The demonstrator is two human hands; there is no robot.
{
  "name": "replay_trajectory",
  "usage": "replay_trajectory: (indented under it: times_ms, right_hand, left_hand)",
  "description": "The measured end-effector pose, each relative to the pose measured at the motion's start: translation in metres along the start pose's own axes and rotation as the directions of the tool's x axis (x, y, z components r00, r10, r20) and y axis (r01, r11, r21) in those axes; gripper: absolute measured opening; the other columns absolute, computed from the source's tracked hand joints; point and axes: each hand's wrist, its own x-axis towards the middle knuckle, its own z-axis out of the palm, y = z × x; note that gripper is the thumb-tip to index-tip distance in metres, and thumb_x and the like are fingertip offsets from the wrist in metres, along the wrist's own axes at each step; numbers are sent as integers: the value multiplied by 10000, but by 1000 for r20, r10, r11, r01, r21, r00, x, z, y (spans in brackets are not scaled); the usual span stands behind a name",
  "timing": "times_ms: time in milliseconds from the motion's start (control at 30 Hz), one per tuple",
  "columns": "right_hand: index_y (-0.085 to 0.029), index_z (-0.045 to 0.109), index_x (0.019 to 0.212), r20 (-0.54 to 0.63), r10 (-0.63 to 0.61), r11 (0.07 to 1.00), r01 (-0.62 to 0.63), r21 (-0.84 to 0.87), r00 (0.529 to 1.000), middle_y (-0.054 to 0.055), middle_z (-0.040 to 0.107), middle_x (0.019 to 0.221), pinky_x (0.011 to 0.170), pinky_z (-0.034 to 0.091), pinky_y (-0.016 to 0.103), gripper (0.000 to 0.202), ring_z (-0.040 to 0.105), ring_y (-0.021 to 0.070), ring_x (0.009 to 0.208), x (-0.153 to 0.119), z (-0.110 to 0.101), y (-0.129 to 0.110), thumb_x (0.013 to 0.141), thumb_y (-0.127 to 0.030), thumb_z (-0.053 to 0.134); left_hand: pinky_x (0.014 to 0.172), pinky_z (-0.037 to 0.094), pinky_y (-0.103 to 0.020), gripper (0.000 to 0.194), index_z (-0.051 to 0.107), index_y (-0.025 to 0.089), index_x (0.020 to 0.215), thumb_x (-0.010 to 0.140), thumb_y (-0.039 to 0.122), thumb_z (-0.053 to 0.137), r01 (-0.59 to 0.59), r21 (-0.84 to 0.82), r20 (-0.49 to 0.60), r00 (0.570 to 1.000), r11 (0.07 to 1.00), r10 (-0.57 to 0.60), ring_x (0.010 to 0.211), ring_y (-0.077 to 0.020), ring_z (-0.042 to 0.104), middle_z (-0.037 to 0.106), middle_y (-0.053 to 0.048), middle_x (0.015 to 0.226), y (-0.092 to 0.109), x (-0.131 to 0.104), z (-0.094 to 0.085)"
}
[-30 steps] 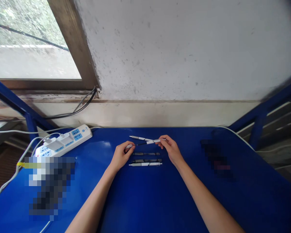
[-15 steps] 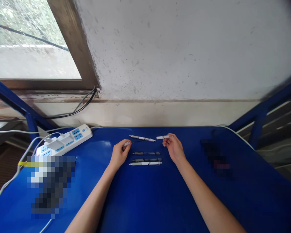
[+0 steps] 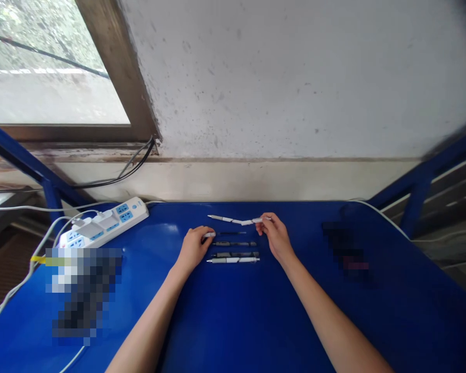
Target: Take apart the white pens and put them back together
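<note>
My left hand (image 3: 196, 247) is closed on a short white pen piece (image 3: 209, 234), whose end pokes out past the fingertips. Just to its right, a thin dark pen refill (image 3: 233, 233) lies on the blue table (image 3: 233, 316). Between thumb and fingers, my right hand (image 3: 275, 233) pinches a white pen barrel (image 3: 258, 220); its left end appears to meet or overlap the end of a white pen (image 3: 226, 218) at the back. Nearer me lie a dark pen (image 3: 235, 243), a second dark pen (image 3: 235, 255) and a white pen with a grey grip (image 3: 233, 260), roughly parallel.
A white power strip (image 3: 104, 223) with plugs and cables sits at the back left. Blurred-out objects (image 3: 87, 295) lie in front of it, with another dark blurred object (image 3: 345, 248) at the right. Blue frame bars (image 3: 407, 191) and the wall (image 3: 256, 181) bound the table.
The dark refill, earlier stretching right from my left hand, now lies lower on the table. My left hand has shifted slightly right; the barrel in my right hand has moved a little left.
</note>
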Motion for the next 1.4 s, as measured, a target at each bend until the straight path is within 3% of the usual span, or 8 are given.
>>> replay_trajectory:
  times_ms: [300,500,633,733,833,1000,1100,1400]
  right_hand:
    - [-213,574,820,41,-2,1000,3,-25,999,37,709,777,589,452,289,247,616,165,661,-1,-1,1,730,-374,739]
    - [-213,563,808,51,3,1000,-2,-26,999,45,728,823,621,452,284,258,624,163,699,-1,0,2,726,-354,763]
    - [-215,565,797,52,1,999,1,-38,999,43,728,822,619,452,288,263,618,161,683,0,-1,2,722,-362,769]
    - [-216,573,788,45,10,1000,-9,-17,999,43,729,820,616,454,289,266,618,162,682,0,-1,1,707,-361,781]
    - [-216,603,799,32,29,999,-30,32,999,44,728,817,615,455,284,259,622,166,710,-1,0,-2,687,-348,796]
    - [-213,700,939,58,94,992,-98,80,994,55,715,852,613,470,291,316,622,178,753,-4,4,-7,671,-348,801]
    - [-210,729,923,55,132,986,-137,97,990,64,707,870,605,480,301,324,621,186,758,-4,5,-8,647,-361,806]
    - [-184,738,879,47,126,991,-127,33,991,79,689,816,544,459,308,301,606,190,694,-5,7,-8,686,-414,762]
  left_hand:
    - [742,378,-302,180,680,195,991,860,257,573,52,-38,-51,997,998,-54,651,-160,557,707,-38,851,1,1,1]
    - [568,328,-233,325,653,171,1064,855,409,585,116,-278,-131,979,953,-158,541,-115,391,508,31,633,6,0,-5]
    - [576,329,-235,365,644,190,1065,916,477,476,130,-456,-160,961,880,-225,593,-125,405,462,24,652,4,1,-6]
    - [564,333,-237,409,624,190,960,951,513,373,104,-637,-166,949,764,-268,600,-126,397,423,16,663,-1,3,-5]
    - [532,319,-230,360,586,191,897,922,522,449,99,-754,-117,953,649,-281,565,-110,376,413,26,660,-2,6,-4]
    - [577,361,-221,291,604,184,961,849,452,622,90,-756,-84,969,649,-232,593,-102,441,504,27,673,-2,8,-5]
    - [605,384,-225,305,634,176,965,818,442,663,129,-746,-57,965,653,-256,620,-107,476,548,17,696,-4,7,-6]
    - [554,397,-235,474,654,155,1025,887,576,485,182,-770,4,960,612,-281,593,-114,498,585,-16,722,-3,8,-7]
